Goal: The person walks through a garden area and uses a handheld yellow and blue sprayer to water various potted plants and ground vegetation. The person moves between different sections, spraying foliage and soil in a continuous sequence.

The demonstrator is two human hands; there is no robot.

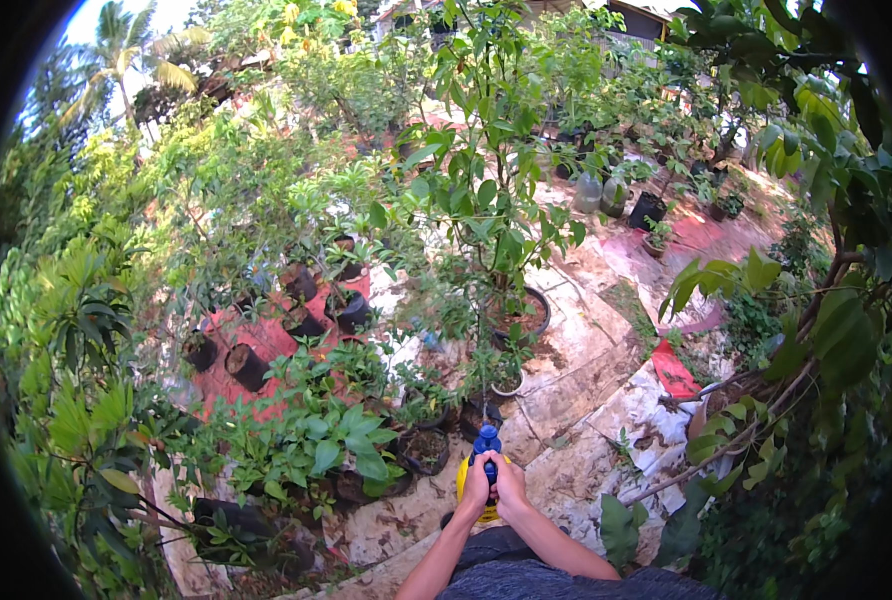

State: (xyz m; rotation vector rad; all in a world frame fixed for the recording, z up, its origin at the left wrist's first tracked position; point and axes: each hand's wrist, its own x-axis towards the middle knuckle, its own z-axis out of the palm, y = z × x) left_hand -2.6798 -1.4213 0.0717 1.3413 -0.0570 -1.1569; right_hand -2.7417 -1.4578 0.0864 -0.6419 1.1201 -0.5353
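Observation:
Both my hands are closed together in front of my body around a blue spray nozzle (486,441). Yellow shows beside and below it, but whether that is a bottle or a hose I cannot make out. My left hand (476,488) grips its left side, and my right hand (510,484) wraps the right side. The nozzle points away from me, with a faint thin streak ahead of its tip. Just beyond stand a small pot (507,382) and a larger dark pot (526,318) holding a tall leafy plant (496,215).
Broad-leaved plants (331,445) crowd the near left. Several black pots (249,367) stand or lean on red sheeting (266,335). A pale, dirt-strewn path (571,385) runs ahead. Branches (816,350) reach in from the right, near a red scrap (674,372). Clear jugs (588,192) stand farther off.

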